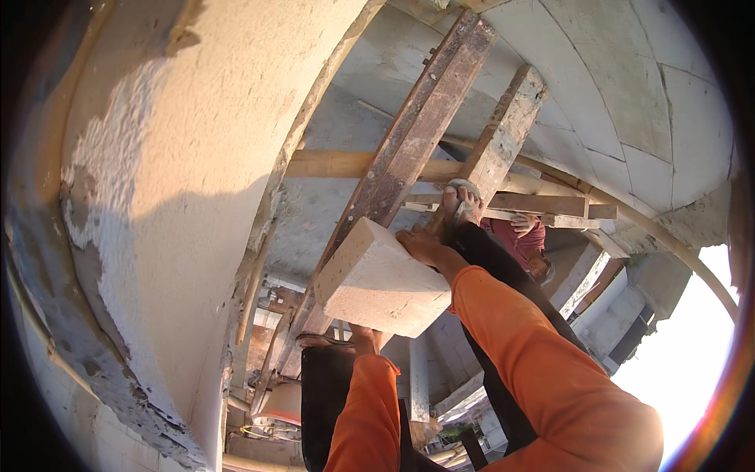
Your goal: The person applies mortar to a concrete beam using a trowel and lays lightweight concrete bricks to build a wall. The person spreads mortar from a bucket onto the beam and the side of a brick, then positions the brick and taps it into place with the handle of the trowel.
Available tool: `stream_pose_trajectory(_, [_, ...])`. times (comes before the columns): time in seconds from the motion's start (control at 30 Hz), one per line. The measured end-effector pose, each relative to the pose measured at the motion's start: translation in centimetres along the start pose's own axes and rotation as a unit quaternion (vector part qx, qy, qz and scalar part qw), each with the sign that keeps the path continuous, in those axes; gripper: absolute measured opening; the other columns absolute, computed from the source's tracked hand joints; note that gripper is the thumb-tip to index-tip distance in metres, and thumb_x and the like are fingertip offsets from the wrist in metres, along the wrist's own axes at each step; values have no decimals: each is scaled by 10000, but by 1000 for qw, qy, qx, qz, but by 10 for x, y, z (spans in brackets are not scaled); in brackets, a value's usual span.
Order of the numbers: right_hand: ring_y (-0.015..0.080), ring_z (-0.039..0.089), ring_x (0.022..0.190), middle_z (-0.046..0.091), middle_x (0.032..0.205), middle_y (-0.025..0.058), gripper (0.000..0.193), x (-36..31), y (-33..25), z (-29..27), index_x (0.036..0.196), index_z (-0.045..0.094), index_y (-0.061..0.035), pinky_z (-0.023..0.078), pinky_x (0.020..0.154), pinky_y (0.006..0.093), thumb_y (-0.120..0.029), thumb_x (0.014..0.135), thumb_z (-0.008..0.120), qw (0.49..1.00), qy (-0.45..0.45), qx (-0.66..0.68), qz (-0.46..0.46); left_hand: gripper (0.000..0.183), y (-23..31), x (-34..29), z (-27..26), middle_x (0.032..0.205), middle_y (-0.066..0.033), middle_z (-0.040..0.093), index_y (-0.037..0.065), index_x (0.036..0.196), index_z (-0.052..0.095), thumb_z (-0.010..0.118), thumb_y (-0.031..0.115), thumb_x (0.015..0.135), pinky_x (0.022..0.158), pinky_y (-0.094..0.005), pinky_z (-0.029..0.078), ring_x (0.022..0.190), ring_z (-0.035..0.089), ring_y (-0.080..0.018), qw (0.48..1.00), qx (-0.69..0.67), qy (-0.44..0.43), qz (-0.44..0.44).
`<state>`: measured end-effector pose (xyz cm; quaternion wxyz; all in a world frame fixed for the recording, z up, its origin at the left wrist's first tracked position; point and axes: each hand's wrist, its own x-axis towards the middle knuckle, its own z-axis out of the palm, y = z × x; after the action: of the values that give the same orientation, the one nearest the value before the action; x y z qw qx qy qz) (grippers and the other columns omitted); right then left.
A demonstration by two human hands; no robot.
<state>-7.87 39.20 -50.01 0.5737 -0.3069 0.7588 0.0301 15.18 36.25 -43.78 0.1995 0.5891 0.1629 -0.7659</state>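
A pale lightweight concrete block (pixel 385 291) is held up between my two hands, tilted, above wooden beams. My left hand (pixel 366 338) grips it from its near lower edge, the fingers mostly hidden beneath. My right hand (pixel 423 245) presses against its far right side with curled fingers. My feet in sandals stand apart, the right foot (pixel 462 203) on a pale, plaster-spattered beam (pixel 503 134) and the left foot (pixel 316 341) by a brown beam (pixel 417 118).
A rough plastered wall (pixel 189 157) rises close on the left. Bamboo poles (pixel 338 164) cross under the beams, with open gaps down to a lower level. Below, another person in a red shirt (pixel 507 240) has a hand near a timber. A grey block wall (pixel 605 86) stands at the far right.
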Motion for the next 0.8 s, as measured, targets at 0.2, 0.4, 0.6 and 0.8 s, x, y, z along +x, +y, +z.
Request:
stream_pose_trajectory(0.2, [358,424,1171,444,1199,184,352,-119,-85,-6,1176,549,-106,405,954,506,-344,967,395,974,-17,-28,-225,533,14,-139,12,1055,-74,660,116,1211,593,660,472,820,885,-469,516,1029,622,-290,996,67,53,-9])
stream_pose_trajectory(0.4, [338,485,1083,439,1143,178,587,-337,-238,-90,1285,477,-44,391,894,487,-524,969,358,967,-53,-70,-238,510,49,-310,66,1033,-75,665,110,1185,606,672,450,811,882,-462,516,1018,626,-288,969,247,13,-9])
stream_pose_trajectory(0.6, [411,460,1189,404,1259,193,1184,-505,-316,-192,1508,188,-125,334,994,529,-574,579,769,909,-111,-145,-374,486,108,-447,140,1012,-76,670,105,1160,619,684,428,802,879,-454,516,1008,630,-285,885,460,-65,36])
stream_pose_trajectory(0.8, [470,453,1181,396,1262,239,1231,-564,-315,-221,1526,105,-182,411,968,513,-338,526,807,933,-96,-121,-326,462,136,-554,177,991,-77,675,100,1135,632,696,405,794,876,-446,517,997,635,-282,791,588,-138,92])
